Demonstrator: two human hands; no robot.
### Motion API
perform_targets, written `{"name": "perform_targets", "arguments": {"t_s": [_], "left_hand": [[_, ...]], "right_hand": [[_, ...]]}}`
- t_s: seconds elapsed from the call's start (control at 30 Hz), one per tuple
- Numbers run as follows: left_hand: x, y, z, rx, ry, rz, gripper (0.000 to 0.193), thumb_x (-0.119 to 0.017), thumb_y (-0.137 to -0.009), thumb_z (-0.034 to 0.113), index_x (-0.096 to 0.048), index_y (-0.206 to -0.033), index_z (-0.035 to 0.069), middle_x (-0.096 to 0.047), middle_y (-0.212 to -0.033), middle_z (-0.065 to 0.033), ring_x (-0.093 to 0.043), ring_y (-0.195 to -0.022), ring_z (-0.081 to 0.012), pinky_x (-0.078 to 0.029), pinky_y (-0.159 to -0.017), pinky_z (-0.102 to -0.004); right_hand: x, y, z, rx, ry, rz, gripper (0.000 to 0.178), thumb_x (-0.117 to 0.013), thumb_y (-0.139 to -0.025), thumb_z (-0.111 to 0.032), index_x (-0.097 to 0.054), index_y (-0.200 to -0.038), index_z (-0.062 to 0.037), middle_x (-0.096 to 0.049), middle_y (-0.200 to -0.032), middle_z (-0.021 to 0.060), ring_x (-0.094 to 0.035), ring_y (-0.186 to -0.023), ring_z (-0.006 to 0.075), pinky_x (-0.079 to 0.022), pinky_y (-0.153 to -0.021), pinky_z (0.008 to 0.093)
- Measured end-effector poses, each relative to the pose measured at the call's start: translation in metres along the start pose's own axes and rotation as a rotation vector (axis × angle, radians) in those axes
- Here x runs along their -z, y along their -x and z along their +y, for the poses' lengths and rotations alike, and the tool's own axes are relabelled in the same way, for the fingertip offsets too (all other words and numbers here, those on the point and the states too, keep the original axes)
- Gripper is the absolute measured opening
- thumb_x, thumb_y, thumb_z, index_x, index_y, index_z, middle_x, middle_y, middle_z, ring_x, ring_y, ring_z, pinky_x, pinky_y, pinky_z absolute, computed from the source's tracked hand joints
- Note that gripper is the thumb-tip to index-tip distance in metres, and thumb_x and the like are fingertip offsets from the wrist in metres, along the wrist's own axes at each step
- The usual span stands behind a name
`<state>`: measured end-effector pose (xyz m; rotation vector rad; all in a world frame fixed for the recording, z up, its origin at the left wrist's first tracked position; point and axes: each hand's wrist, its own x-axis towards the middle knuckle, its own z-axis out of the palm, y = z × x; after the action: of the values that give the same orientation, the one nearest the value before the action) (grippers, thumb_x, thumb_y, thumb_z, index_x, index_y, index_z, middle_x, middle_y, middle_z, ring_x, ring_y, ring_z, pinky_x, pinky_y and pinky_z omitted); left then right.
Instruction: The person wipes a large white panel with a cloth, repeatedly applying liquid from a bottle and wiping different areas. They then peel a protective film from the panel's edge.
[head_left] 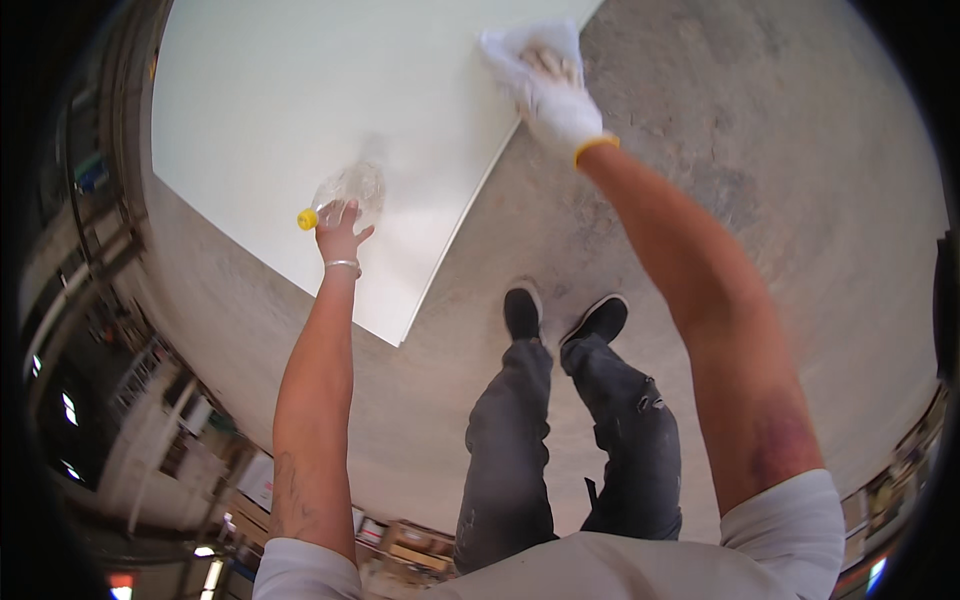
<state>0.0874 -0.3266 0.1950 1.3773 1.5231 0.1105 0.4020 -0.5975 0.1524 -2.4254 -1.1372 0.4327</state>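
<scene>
My bare left hand (pixel 338 238) grips a clear plastic bottle (pixel 362 186) with a yellow cap. The bottle lies sideways over a large, pale, smooth panel (pixel 290 90), its cap toward the left. A white glove with a yellow cuff covers my right hand (pixel 560 112), whose fingers press on a white cloth (pixel 506 52). That cloth is at the panel's right edge, near the far side. Motion blurs the right hand and cloth a little. Whether the bottle touches the panel, I cannot tell.
Grey concrete floor (pixel 760 130) surrounds the panel, whose near corner points toward my feet. My dark shoes (pixel 522 312) stand just right of that corner. Along the left rim are shelves and racks (pixel 140 390), blurred. Boxes (pixel 420 548) sit at the lower edge behind me.
</scene>
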Motion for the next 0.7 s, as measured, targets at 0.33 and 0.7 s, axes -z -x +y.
{"name": "perform_targets", "arguments": {"t_s": [0.33,0.7], "left_hand": [[0.021,-0.026,-0.034,0.025,-0.081,0.108,0.052,-0.085,-0.09,0.022,-0.059,-0.132,0.006,-0.071,-0.117,-0.0094,-0.07,-0.101,-0.0193,-0.063,-0.074,-0.0328],[-0.003,-0.005,-0.036,-0.199,-0.182,0.216,0.046,-0.083,-0.093,0.019,-0.062,-0.13,0.003,-0.073,-0.122,-0.0095,-0.069,-0.114,-0.0207,-0.055,-0.099,-0.0338]], "right_hand": [[-0.109,0.029,-0.062,0.98,0.012,-0.672,0.052,-0.053,-0.103,-0.047,-0.059,-0.147,-0.0206,-0.048,-0.162,-0.0034,-0.033,-0.156,0.0174,-0.017,-0.133,0.0391],[0.049,-0.097,0.102,0.802,0.983,-0.996,0.054,-0.05,-0.106,-0.039,-0.049,-0.157,-0.0212,-0.039,-0.169,0.0038,-0.027,-0.16,0.0192,-0.012,-0.134,0.0469]]}}
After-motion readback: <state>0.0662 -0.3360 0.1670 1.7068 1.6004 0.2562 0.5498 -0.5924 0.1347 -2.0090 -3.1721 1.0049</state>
